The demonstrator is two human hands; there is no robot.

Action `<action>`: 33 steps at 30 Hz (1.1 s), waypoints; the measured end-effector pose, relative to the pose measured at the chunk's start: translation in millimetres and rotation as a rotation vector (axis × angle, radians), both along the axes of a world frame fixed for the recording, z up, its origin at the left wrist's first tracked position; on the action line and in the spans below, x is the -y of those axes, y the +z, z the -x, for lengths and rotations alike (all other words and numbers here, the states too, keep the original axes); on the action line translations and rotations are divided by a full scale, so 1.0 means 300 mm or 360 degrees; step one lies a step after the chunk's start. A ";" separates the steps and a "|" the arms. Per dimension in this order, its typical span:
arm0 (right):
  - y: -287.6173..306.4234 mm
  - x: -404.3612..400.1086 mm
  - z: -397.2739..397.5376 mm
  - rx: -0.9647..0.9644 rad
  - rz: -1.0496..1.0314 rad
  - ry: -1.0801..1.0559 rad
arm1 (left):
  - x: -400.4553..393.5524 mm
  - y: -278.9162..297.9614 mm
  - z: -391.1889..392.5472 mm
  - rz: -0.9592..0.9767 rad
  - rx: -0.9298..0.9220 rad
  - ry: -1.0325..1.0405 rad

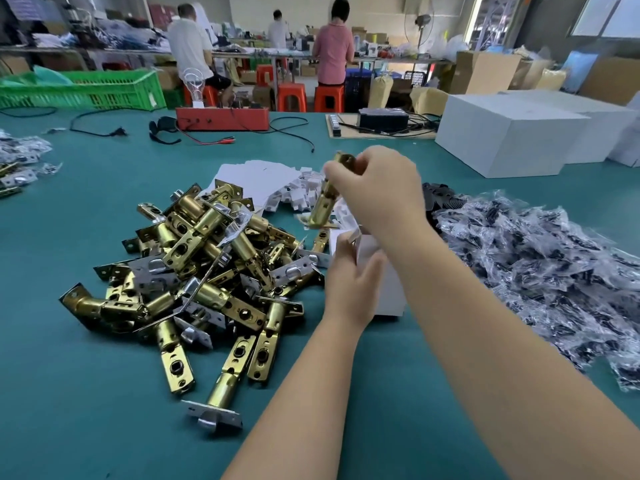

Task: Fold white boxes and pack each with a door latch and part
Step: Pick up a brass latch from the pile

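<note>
Presently, from my remote seat, left to right:

Far-left edge: small bagged parts and silver plates lie loose on the green table.
Back left: a green plastic crate stands at the table's far side.
Back centre: a red box with leads sits beyond the work area; three people sit with their backs to me.
Latch pile: brass door latches, some with silver faceplates, are heaped left of my hands; one lies apart at the near edge.
Flat blanks: unfolded white box blanks are fanned out just behind the heap.
Left hand: my left hand has its fingers curled round the open top of a small white box, which stands on the table.
Held latch: a single brass latch hangs tilted, its lower end just above the box mouth.
Right hand: my right hand pinches that latch near its upper end, fingers closed on it.
Right side: a heap of clear bags of dark parts lies just beside my right forearm.
Back right: large white cartons stand near the far corner.
</note>
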State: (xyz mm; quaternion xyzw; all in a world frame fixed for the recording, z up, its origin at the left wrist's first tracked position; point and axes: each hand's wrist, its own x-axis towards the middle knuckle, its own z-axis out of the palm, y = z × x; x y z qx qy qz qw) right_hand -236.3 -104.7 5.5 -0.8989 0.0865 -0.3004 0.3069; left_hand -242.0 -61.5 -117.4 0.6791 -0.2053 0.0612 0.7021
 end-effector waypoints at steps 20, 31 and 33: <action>-0.044 0.188 0.149 -0.0217 0.0307 -0.0342 | -0.001 -0.001 0.002 0.0177 -0.0206 -0.0201; -0.167 0.269 0.097 0.0042 -0.0312 -0.0318 | -0.011 0.001 -0.017 0.0272 -0.0394 -0.0230; -0.195 0.312 0.050 -0.0002 -0.0742 -0.0255 | -0.014 0.005 -0.009 0.0304 -0.0410 -0.0244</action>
